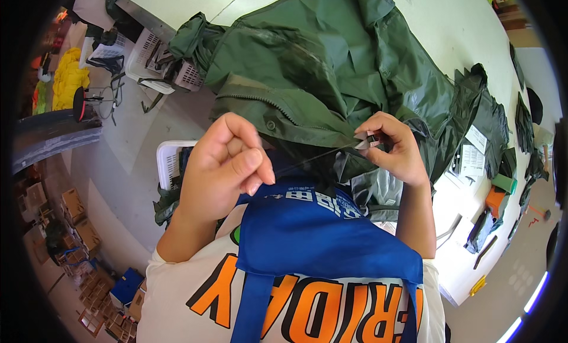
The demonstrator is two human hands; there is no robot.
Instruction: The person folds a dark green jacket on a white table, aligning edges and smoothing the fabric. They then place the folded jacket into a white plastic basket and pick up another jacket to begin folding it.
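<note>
Okay, both hands are working just in front of a dark green garment (331, 53) — it's lying rumpled across the white tabletop (444, 23), spreading beyond the fingers on the far side.

Right hand (401, 150) is gripping a small metal tool (368, 140) between thumb and index finger, the metal pointing toward the left hand (222, 168). The tool is sitting right by the garment's near edge; from this angle I'm not able to tell whether it's touching the fabric.

Left-hand fingers are curling inward, thumb against them, pinching what's looking like a thin dark thread (316, 158). The thread is running straight and slanting up to the tool; its left end is getting lost in blur at the fingertips.

The zipper (284, 111) is curving along the garment's near flap, lying between the hands and a bit beyond them. A round snap (270, 125) is sitting below it, close to the left hand's knuckles but apart from them.

Around that: a blue apron (331, 242) is covering the person's front, below both hands. A white basket (168, 146) is standing left of the left hand, and a larger one (139, 62) is holding dark items farther up-left. Printed papers (473, 156) are lying right of the right hand — well apart from it.
</note>
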